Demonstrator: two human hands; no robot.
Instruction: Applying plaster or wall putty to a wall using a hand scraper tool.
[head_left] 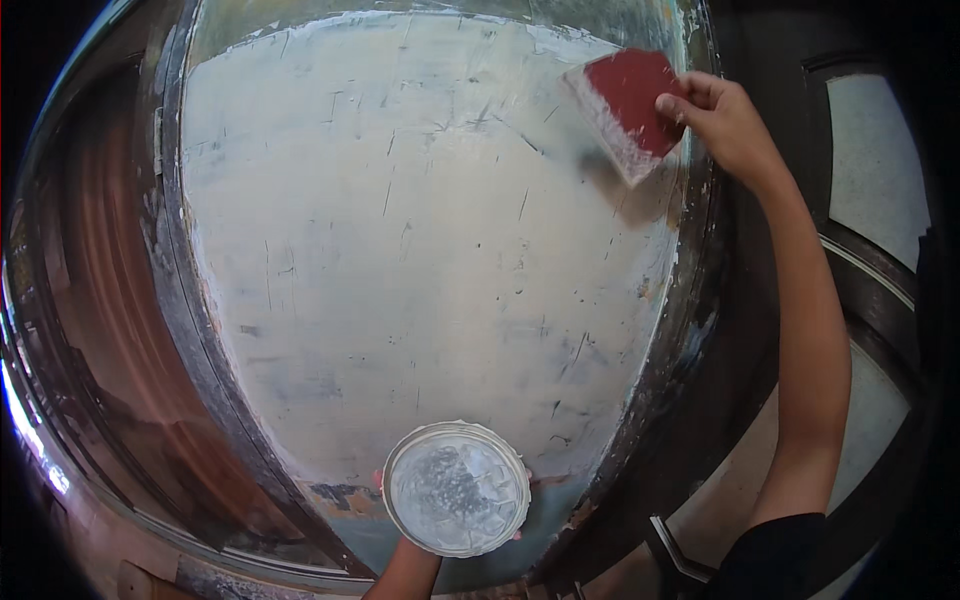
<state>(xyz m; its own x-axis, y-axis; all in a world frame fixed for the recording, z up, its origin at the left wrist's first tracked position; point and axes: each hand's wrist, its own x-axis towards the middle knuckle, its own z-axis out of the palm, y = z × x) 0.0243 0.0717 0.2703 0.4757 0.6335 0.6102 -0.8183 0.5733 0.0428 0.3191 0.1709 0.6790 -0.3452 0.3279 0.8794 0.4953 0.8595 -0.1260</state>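
A large panel (pixel 420 230), coated in patchy white filler and scored with thin dark scratches, is being framed by a dark, worn border (pixel 200 330). A round white tub (pixel 457 487), smeared inside with pale grey-white paste, is being held up from below near the panel's lower edge by the left hand (pixel 405 570), which is mostly hidden beneath it. A red scraper (pixel 630 105), its edge caked white, is being gripped by the right hand (pixel 725 120) and pressed against the panel's upper right corner.
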